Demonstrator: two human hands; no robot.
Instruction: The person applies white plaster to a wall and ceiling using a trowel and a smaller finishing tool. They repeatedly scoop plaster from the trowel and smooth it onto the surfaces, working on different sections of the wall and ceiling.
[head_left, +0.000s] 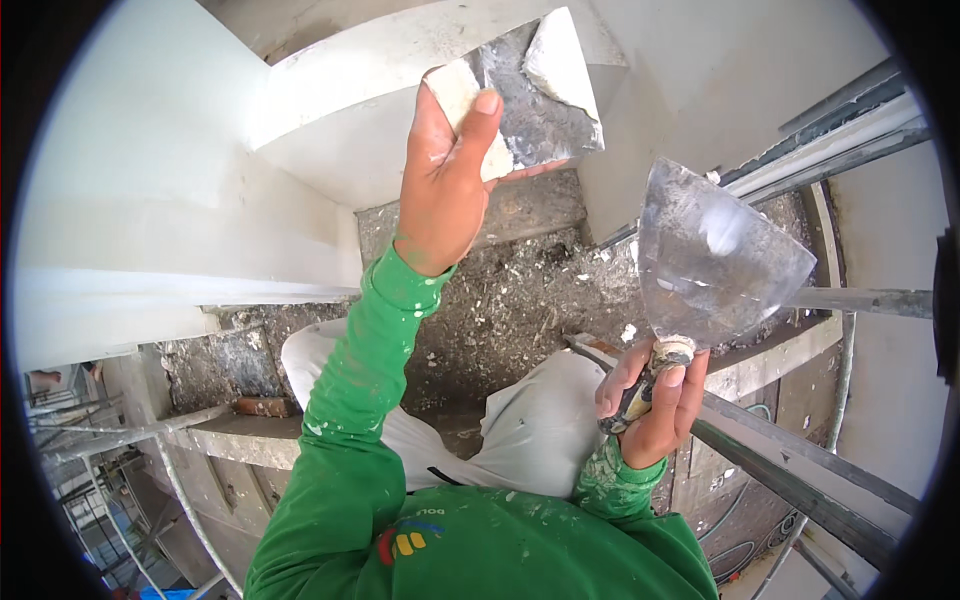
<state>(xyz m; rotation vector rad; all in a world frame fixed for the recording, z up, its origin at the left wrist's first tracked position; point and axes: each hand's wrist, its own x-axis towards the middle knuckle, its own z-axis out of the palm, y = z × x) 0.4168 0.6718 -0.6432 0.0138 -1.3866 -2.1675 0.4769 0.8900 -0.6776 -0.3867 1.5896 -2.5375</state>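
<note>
My left hand (449,180) grips a flat metal plate (533,120) at the upper middle, thumb over its left part. Pale putty (554,58) coats the plate's right upper corner and a strip along its left side. At the lower right, my right hand (655,405) holds a wide-bladed putty knife (722,255) by its handle, blade pointing up and smeared with a little white putty. The knife sits below and to the right of the plate, apart from it.
A debris-speckled plank platform (500,290) lies below me between pale walls (170,180). Metal bars (820,480) run along the right. Scaffold tubes (175,480) show at the lower left above a drop. A curved white ledge (340,45) is at the top.
</note>
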